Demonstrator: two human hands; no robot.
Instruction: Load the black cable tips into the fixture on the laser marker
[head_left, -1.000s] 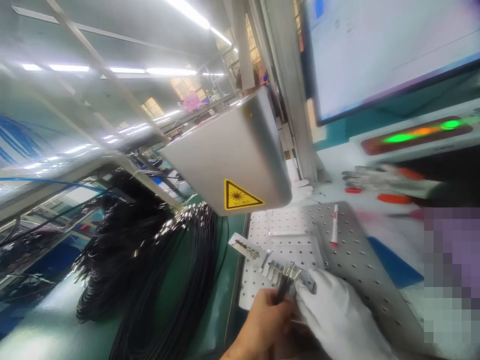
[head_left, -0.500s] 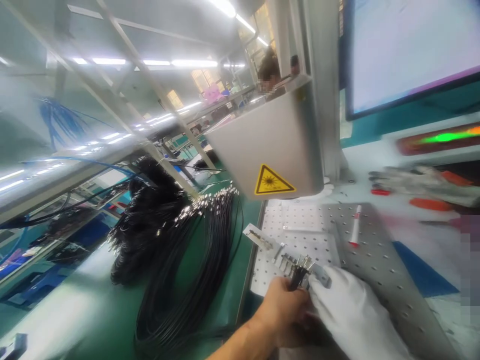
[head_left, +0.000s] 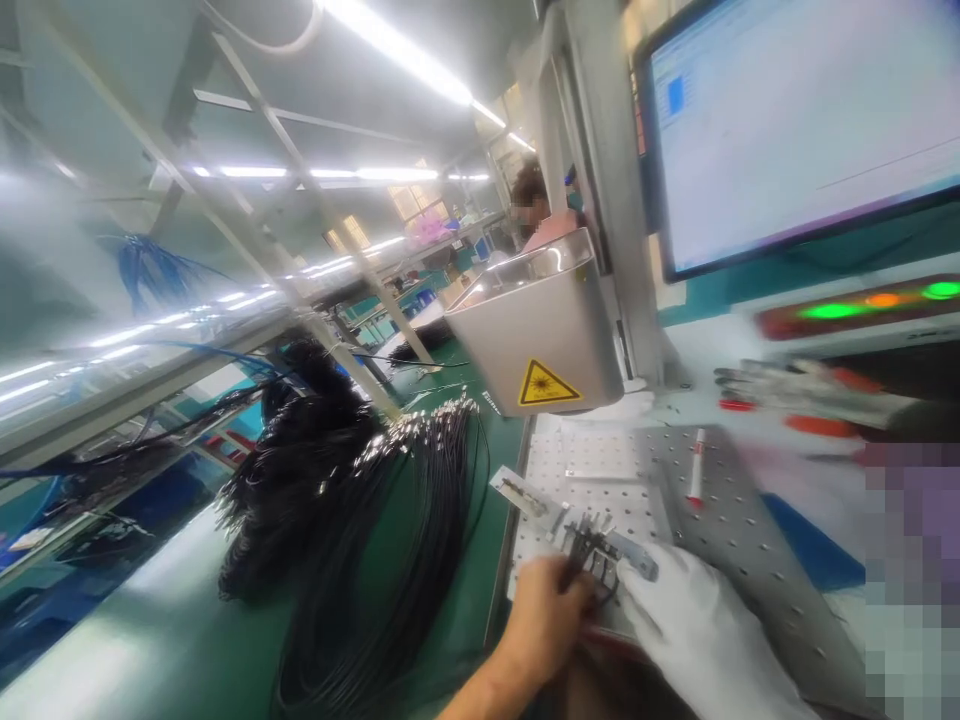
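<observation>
My bare left hand [head_left: 544, 610] is closed around a bunch of black cables [head_left: 576, 560] with metal connector ends, held over a slotted metal fixture [head_left: 555, 517]. Several connectors lie along that fixture, which slants across the perforated plate [head_left: 607, 455]. My right hand [head_left: 690, 610], in a white glove, is closed at the fixture's right end, its thumb against the metal; its other fingers are mostly hidden. Blur hides how each connector sits.
A grey machine head [head_left: 532, 345] with a yellow laser warning label hangs above the plate. Looped black cables [head_left: 442, 500] lie on the green table [head_left: 161, 620] at left. A red-and-white marker [head_left: 697, 468], gloves [head_left: 780, 385] and a monitor [head_left: 795, 140] are at right. A person [head_left: 532, 200] sits beyond.
The view has shifted, so the machine head and monitor appear lower and further left. My left hand has moved slightly left along the fixture with the cables, and the right stays at its end.
</observation>
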